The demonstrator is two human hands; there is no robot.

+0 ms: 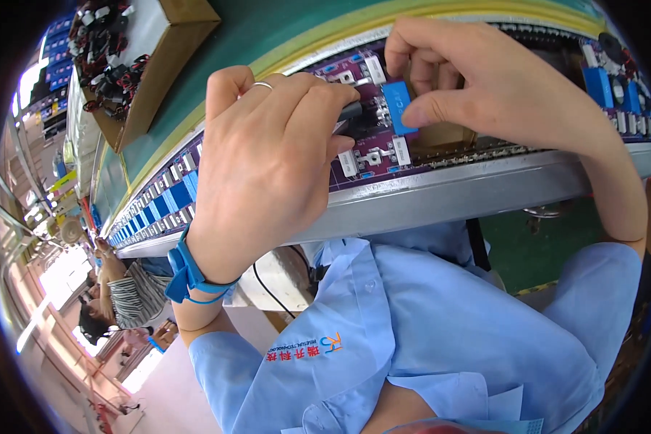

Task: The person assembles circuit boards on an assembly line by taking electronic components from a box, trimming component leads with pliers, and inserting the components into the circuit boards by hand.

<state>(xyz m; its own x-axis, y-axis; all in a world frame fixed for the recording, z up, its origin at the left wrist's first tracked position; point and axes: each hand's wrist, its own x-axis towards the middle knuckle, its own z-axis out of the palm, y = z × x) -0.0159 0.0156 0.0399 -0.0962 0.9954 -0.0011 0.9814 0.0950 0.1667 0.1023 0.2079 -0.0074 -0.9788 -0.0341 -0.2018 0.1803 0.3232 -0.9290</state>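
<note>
A purple circuit board (372, 155) lies on a metal conveyor rail (448, 195) in front of me. My right hand (484, 79) pinches a small blue box-shaped component (398, 106) between thumb and fingers, held against the board. My left hand (267, 159), with a ring and a blue wrist strap (188, 275), is closed over the board's left part and grips a dark cylindrical part (351, 111) right beside the blue component. White connectors sit around the spot on the board.
More purple boards with several blue components (163, 206) line the conveyor to the left, others at the far right (615, 90). A cardboard box of black and red parts (123, 65) stands beyond a green belt (231, 65). Other people sit at the lower left (123, 289).
</note>
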